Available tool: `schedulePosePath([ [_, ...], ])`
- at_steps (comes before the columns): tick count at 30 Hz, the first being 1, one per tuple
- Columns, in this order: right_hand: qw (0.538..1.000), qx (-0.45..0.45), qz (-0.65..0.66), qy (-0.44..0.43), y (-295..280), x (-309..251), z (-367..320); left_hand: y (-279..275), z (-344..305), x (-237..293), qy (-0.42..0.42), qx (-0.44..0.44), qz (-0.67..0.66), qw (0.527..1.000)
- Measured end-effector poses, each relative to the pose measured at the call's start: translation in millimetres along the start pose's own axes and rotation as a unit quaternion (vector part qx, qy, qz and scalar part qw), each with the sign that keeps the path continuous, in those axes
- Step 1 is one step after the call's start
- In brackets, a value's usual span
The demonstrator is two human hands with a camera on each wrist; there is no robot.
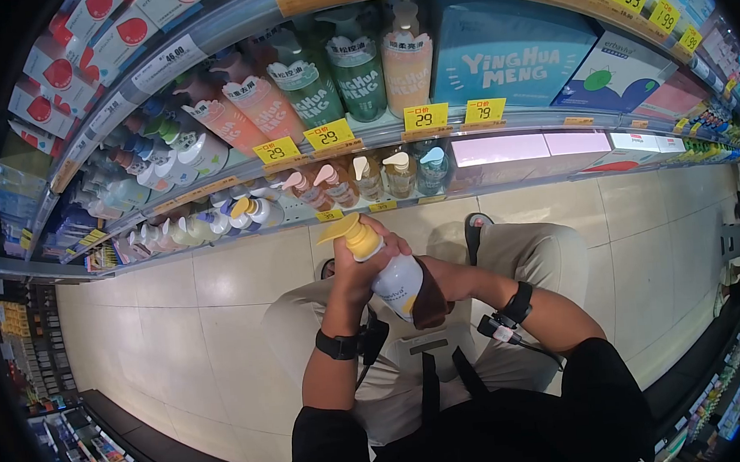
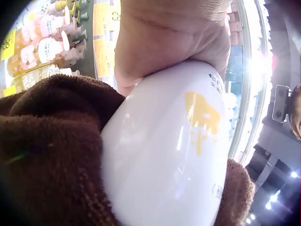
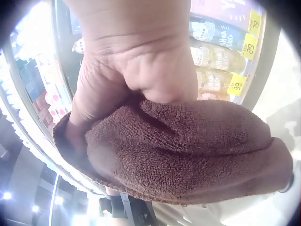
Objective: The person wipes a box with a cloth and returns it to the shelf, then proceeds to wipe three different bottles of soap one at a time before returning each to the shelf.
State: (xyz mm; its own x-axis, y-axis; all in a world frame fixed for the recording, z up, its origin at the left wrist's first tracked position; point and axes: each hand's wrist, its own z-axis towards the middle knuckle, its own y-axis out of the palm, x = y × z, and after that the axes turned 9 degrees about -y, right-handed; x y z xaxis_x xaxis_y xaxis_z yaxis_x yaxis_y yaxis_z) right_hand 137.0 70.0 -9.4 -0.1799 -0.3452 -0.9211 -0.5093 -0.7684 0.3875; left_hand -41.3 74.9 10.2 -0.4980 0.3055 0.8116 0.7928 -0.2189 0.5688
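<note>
A white pump bottle (image 1: pixel 398 282) with a yellow pump head (image 1: pixel 351 235) is held tilted above the person's lap. Its neck and upper body are gripped by my left hand (image 1: pixel 357 270). In the left wrist view, the bottle's glossy side (image 2: pixel 155 141) bears a yellow print. My right hand (image 1: pixel 447 282) holds a brown towel (image 1: pixel 431 300) against the bottle's lower side. The right wrist view has the folded towel (image 3: pixel 178 146) bunched under that hand, hiding most of the fingers and the bottle.
Ahead stands a store shelf (image 1: pixel 296 155) of pump bottles and boxes with yellow price tags. Several small pump bottles (image 1: pixel 366 175) line its lower level, close beyond the hands. A white stool (image 1: pixel 430 347) shows between the legs on the tiled floor (image 1: pixel 198 346).
</note>
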Motion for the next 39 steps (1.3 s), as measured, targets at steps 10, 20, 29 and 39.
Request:
schedulePosePath([
  [10, 1.000, 0.000, -0.018, -0.008, -3, 5, 1, 3, 0, 3, 0.009, 0.037, 0.027, 0.999],
  [20, 0.997, 0.012, -0.066, -0.023, -3, 1, 1, 5, 0, 5, 0.021, 0.095, 0.045, 0.994],
  [29, 0.994, 0.036, -0.103, -0.020, -6, 11, -1, 4, 1, 7, -0.001, 0.144, 0.066, 0.987],
  [39, 0.915, 0.147, -0.366, 0.085, -6, 21, 0, 0, 9, -8, 0.029, 0.276, 0.138, 0.951],
])
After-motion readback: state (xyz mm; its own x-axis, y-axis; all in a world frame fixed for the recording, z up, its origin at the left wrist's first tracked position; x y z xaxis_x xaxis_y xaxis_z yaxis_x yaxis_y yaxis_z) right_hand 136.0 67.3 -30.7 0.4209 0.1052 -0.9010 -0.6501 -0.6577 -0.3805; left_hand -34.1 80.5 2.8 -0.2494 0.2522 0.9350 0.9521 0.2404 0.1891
